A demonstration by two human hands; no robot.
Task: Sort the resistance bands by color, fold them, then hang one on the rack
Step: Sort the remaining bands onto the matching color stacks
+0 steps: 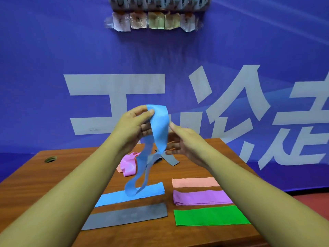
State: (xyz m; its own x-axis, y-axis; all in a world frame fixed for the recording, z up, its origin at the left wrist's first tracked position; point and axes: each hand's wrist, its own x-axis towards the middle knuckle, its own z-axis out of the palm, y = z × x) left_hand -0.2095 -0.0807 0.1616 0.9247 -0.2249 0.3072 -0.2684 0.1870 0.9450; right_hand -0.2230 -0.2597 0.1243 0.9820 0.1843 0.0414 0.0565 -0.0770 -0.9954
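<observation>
**knotty_pine:** ok so what's the setup here?

**bandwagon:** biggest thing is the blue-purple banner (pixel 53 56) with huge white characters, it fills the whole back. In front of it is a brown wooden table (pixel 32 177). Way up at the top edge hangs a metal hook rack (pixel 160 4), with a row of little taped labels (pixel 153 21) under it.

**knotty_pine:** and the bands?

**bandwagon:** five folded ones lie flat on the near part of the table. Left column: folded blue band (pixel 114 196), with the folded grey band (pixel 124 216) nearer the camera. Right column, far to near: peach band (pixel 195 182), purple band (pixel 201 197), green band (pixel 211 217). None of them touch.

**knotty_pine:** the one in the air?

**bandwagon:** that's a loose blue band (pixel 159 129), held up over the middle of the table, its long loops dangling down to just above the folded blue one. The left hand (pixel 133 127) pinches its top between thumb and fingers. The right hand (pixel 185 139) is right up against its other edge, thumb up at the edge, fingers reaching toward the lower part. It's blurry there, so I can't tell if it really grips.

**knotty_pine:** anything unsorted?

**bandwagon:** yeah, behind the hands sits a crumpled pink band (pixel 128 165), with a loose grey band (pixel 170 159) just beside it. Smallest bit: a round cable hole (pixel 50 159) in the table's far left corner.
</observation>
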